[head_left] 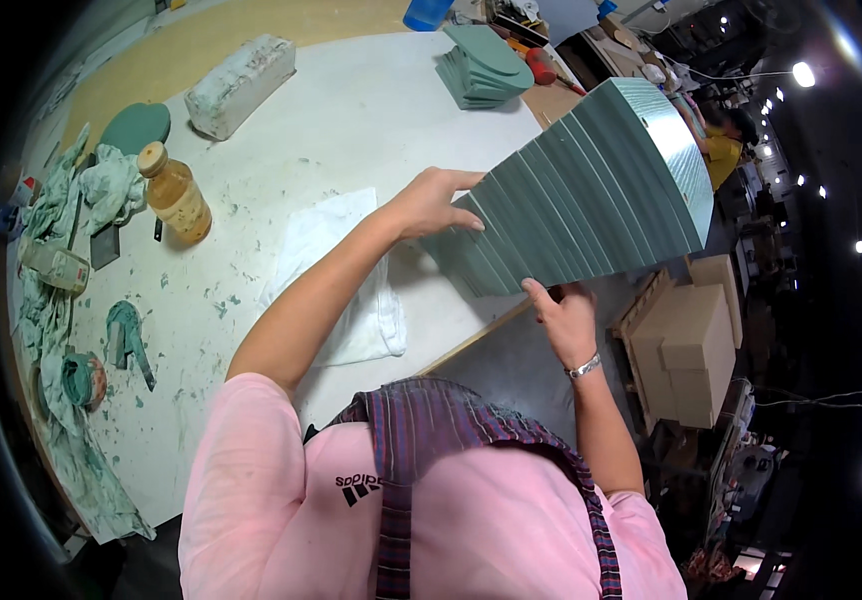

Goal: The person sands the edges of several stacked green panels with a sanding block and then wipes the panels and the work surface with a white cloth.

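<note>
A thick stack of green slabs (576, 195), with layered edges and a shiny pale end, is tilted at the table's right edge. My left hand (438, 203) grips its left end, thumb on the layered side and fingers partly hidden behind. My right hand (563, 318) holds it from below at the near edge, thumb against the side and the other fingers mostly out of sight beneath. Under my left forearm a white cloth (366, 310) lies crumpled on the white table (251, 220). A smaller pile of green curved slabs (486, 70) sits at the far side.
On the left stand a bottle of amber liquid (176, 195) and a whitish block (241, 88). Green-stained rags (111, 190), a green disc (136, 127) and a roll of green tape (78, 380) lie nearby. Cardboard boxes (686, 350) stand right; a person in yellow (721, 160) is beyond.
</note>
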The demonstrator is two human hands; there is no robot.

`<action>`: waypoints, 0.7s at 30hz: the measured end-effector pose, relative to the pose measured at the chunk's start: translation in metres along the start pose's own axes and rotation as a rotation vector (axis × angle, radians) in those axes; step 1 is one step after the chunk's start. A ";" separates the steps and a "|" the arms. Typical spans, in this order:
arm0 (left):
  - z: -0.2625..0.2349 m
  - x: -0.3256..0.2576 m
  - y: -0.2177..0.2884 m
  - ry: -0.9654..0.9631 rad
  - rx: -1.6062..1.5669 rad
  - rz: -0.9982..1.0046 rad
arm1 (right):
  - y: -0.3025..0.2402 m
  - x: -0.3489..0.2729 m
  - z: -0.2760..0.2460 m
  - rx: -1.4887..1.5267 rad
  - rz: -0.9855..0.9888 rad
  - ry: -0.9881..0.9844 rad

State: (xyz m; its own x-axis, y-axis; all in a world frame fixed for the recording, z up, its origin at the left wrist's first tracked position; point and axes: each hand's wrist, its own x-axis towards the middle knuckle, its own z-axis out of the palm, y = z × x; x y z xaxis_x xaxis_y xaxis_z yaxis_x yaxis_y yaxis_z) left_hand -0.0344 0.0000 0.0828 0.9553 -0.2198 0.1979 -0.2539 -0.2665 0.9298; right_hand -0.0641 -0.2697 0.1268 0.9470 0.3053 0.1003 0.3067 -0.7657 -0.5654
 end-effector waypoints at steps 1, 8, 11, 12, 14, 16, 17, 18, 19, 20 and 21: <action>0.002 -0.002 -0.004 0.050 -0.029 0.062 | 0.002 0.000 0.001 -0.054 -0.003 -0.029; 0.009 -0.007 -0.006 0.151 -0.064 0.154 | -0.008 -0.006 0.000 0.215 0.145 -0.113; 0.008 -0.007 -0.004 0.139 -0.055 0.115 | -0.009 -0.005 -0.001 0.185 0.151 -0.112; 0.008 -0.007 -0.004 0.139 -0.055 0.113 | -0.008 -0.005 -0.001 0.137 0.124 -0.124; 0.008 -0.007 -0.005 0.118 -0.082 0.095 | -0.008 -0.006 0.000 0.088 0.097 -0.137; 0.010 -0.006 -0.008 0.130 -0.076 0.096 | -0.014 -0.007 0.001 0.067 0.114 -0.110; 0.011 -0.006 -0.010 0.142 -0.068 0.098 | -0.011 -0.007 0.003 0.066 0.114 -0.111; 0.010 -0.005 -0.011 0.141 -0.070 0.096 | -0.007 -0.008 0.007 0.070 0.141 -0.103; 0.009 -0.004 -0.012 0.132 -0.060 0.071 | -0.005 -0.008 0.009 0.074 0.167 -0.095; 0.009 -0.003 -0.012 0.124 -0.050 0.046 | -0.006 -0.009 0.009 0.073 0.169 -0.096; 0.009 -0.003 -0.014 0.125 -0.052 0.044 | -0.011 -0.009 0.009 0.118 0.151 -0.080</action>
State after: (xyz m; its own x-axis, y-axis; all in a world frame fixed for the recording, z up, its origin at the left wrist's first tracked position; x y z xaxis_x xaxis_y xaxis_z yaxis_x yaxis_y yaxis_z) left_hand -0.0350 -0.0035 0.0663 0.9556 -0.1110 0.2729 -0.2910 -0.2097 0.9335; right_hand -0.0770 -0.2593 0.1248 0.9693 0.2395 -0.0554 0.1440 -0.7357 -0.6618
